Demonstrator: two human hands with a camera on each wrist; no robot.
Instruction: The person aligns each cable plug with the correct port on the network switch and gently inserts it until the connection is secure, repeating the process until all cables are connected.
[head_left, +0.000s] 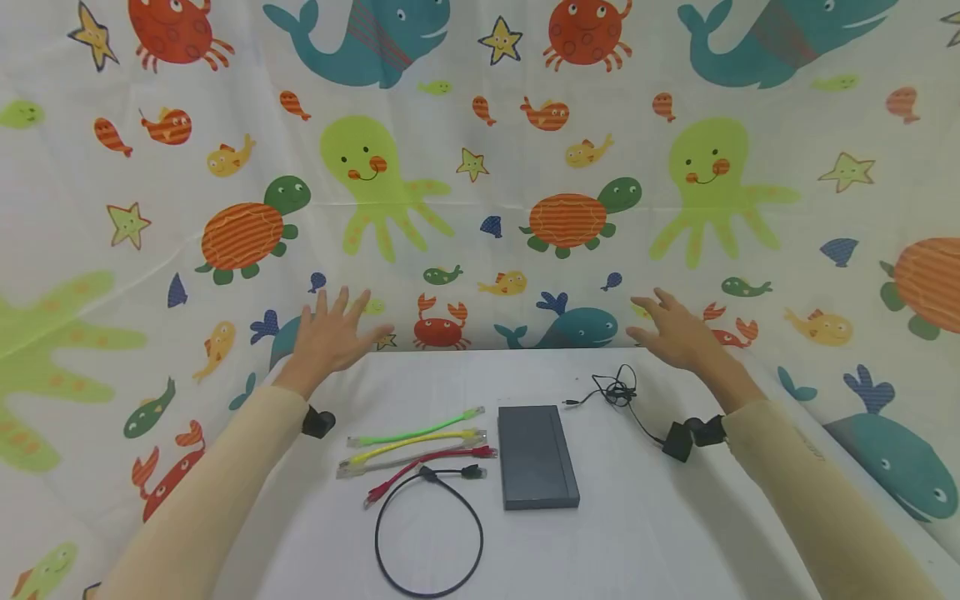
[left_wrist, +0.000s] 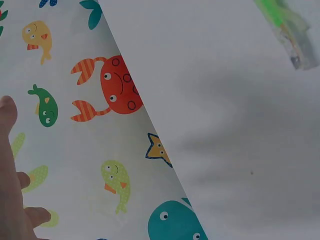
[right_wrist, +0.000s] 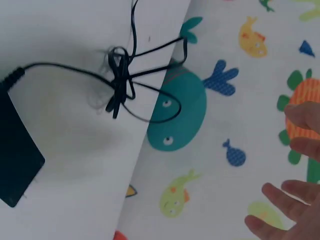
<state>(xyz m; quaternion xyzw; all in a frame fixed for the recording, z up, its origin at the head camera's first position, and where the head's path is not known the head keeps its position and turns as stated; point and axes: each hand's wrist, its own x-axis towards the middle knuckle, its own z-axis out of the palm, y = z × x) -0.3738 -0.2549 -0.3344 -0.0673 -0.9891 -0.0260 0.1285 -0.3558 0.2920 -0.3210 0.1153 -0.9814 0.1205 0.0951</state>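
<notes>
Both hands are raised over the far part of the white table, holding nothing. My left hand (head_left: 330,337) spreads its fingers above the far left edge; in the left wrist view some of its fingers (left_wrist: 10,170) show at the left. The right hand (head_left: 677,333) hovers at the far right, fingers apart, nearest a bundled thin black cable (head_left: 618,390) with a black power adapter (head_left: 678,442). Between the hands lie a green network cable (head_left: 416,427), a yellow one (head_left: 412,444), a grey one (head_left: 390,464), a red one (head_left: 427,460) and a looped black cable (head_left: 377,533).
A flat dark grey box (head_left: 536,458) lies mid-table, right of the network cables. Behind and beside the white table (head_left: 600,550) hangs a curtain (head_left: 465,75) printed with sea animals. Black wrist mounts (head_left: 318,422) sit under the sleeves.
</notes>
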